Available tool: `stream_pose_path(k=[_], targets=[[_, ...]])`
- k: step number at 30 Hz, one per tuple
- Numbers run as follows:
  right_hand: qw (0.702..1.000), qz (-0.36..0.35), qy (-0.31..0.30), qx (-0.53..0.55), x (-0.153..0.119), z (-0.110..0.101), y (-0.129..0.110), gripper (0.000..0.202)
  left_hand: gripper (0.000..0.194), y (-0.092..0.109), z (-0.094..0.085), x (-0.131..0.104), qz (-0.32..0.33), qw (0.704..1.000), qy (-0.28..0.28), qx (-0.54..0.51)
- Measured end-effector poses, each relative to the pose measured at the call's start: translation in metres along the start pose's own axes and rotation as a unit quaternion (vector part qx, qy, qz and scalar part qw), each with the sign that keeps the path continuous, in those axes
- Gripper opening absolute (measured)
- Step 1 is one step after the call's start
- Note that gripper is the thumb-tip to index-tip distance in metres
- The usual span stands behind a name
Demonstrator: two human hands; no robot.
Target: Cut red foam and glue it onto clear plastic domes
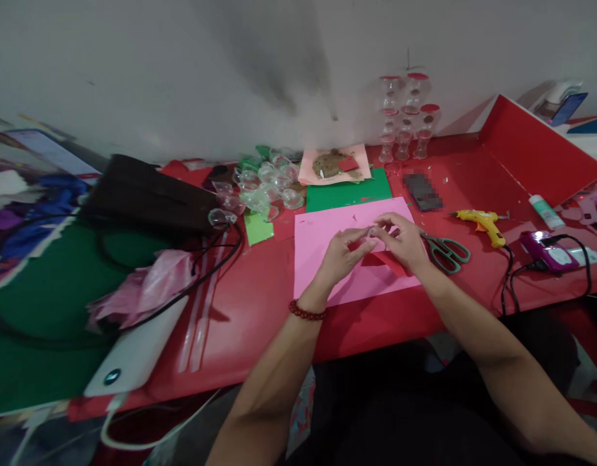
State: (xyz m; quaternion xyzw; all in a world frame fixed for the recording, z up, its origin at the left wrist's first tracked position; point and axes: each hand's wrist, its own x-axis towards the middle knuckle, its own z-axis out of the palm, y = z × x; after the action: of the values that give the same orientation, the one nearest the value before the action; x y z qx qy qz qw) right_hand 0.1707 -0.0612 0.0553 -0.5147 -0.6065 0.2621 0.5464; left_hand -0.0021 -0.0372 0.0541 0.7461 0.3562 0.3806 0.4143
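1 small, indistinct piece (371, 232) is pinched between the nearly closed fingertips of the left hand (344, 254) and right hand (398, 239), above pink paper (309, 249).

Over there, a pink sheet (312, 259) lies flat, red paper (394, 264) on top; a small thing (371, 231), mostly hidden, sits pinched in both hands' fingers (360, 250).

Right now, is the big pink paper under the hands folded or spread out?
Spread out: the pink paper lies flat on the red table, straight edges showing, with the left hand and right hand over it.
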Motion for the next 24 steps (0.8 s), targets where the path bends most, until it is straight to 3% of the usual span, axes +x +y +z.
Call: stream_pose_path(k=[3,7,15,20,24], targets=[[1.0,-0.002,-0.02,0.014,0.003,0.0,0.002,0.015,0.04,-0.003,-0.001,0.001,0.002,1.0,-0.005,-0.012],[1.0,-0.008,0.005,-0.004,0.002,0.003,0.008,0.016,0.037,-0.003,0.0,0.0,-0.018,1.0,-0.021,-0.011],[0.995,-0.061,0.04,-0.069,-0.001,0.009,0.012,0.018,0.038,0.002,-0.006,-0.001,-0.04,0.991,-0.064,0.107],[0.998,-0.025,0.043,-0.034,0.0,0.012,0.019,0.018,0.053,0.006,-0.003,0.001,-0.026,0.991,-0.056,0.121],[0.998,0.033,0.046,0.011,0.001,0.016,0.027,0.016,0.045,0.007,0.005,0.004,-0.025,0.989,-0.047,0.137]])
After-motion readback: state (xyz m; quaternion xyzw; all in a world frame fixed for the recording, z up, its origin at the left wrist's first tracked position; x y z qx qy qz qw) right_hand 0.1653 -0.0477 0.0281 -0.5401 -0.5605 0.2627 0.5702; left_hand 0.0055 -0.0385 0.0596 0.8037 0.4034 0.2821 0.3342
